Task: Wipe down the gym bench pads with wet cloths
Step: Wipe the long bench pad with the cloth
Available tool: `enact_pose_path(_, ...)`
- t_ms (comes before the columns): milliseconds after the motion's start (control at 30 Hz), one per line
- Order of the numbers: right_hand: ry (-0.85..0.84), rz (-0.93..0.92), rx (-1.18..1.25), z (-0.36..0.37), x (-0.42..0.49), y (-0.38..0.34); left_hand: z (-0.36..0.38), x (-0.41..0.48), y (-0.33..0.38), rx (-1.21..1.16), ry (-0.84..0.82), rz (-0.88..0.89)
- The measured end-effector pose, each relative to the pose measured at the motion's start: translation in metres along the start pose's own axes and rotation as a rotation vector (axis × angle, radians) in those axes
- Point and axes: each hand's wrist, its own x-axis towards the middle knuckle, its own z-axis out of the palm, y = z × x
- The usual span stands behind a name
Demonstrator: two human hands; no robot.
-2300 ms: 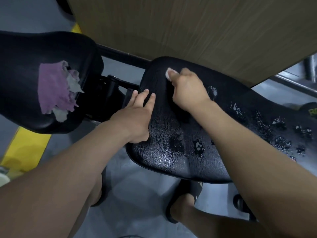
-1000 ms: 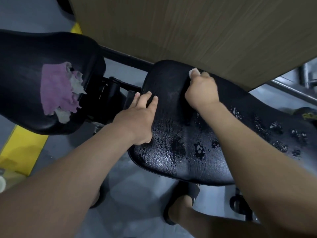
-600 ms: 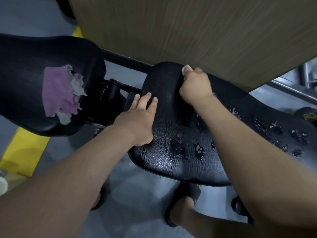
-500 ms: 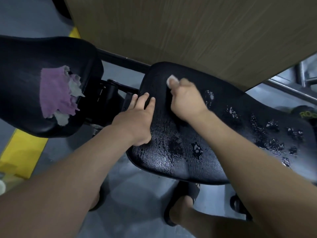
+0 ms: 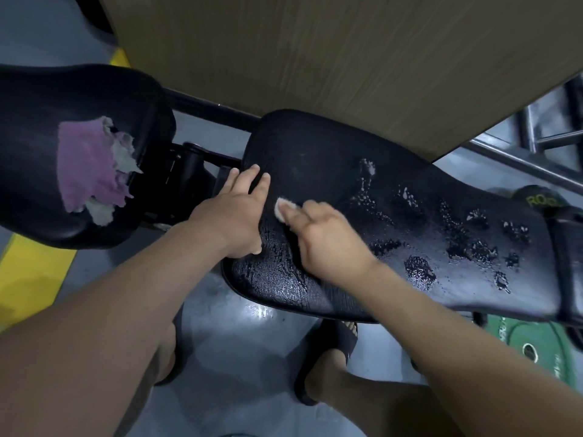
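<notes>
The long black bench pad [image 5: 315, 146] runs from the centre of the frame to the right edge, and its surface glistens with wet streaks and beaded water patches [image 5: 419, 269]. On my feed from the head camera, the right hand [image 5: 328, 244] is curled round a small white cloth [image 5: 284, 209] and presses it to the pad near its left end. The left hand [image 5: 233, 216] lies just beside it with fingers straight, flat on the pad's left edge. At the left of the frame a second black pad [image 5: 31, 121] carries a crumpled purple cloth [image 5: 88, 165] with a greyish rag at its edge. A wood-grain panel [image 5: 347, 58] fills the top of the frame. Below the pad I see grey floor, a foot in a black sandal [image 5: 331, 351], a green weight plate [image 5: 536, 342] at lower right and a yellow floor marking [image 5: 28, 279] at far left.
</notes>
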Motion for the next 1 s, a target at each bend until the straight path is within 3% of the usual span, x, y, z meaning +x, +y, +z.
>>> enact_pose_path(167,0.118,0.339,-0.03,-0.005,0.029,0.03,0.002,-0.001,0.001,-0.005,0.009,-0.004)
enact_pose_path(367,-0.009,0.021,0.023,0.003,-0.023,-0.016,0.0,0.001,0.005,0.015,-0.003,-0.02)
enact_pose_path(567,0.132,0.345,-0.003,-0.004,0.006,0.033,-0.002,-0.003,0.005,0.02,-0.006,-0.016)
enact_pose_path(667,0.088,0.174,0.011,0.007,-0.016,-0.001,-0.002,-0.005,0.005,0.058,0.008,-0.001)
enact_pose_path(767,0.034,0.032,0.013,0.003,-0.015,0.008,-0.003,-0.005,0.004,0.064,0.016,-0.001)
enact_pose_path(833,0.103,0.137,-0.028,-0.002,0.018,0.032,-0.004,-0.006,0.004,0.047,0.015,0.003)
enact_pose_path(933,0.058,0.377,0.008,-0.009,0.066,0.059,-0.001,-0.008,0.004,0.043,0.021,0.005)
enact_pose_path(1000,0.038,0.396,0.014,-0.008,0.074,0.05,0.0,-0.009,0.003,0.037,0.023,0.006)
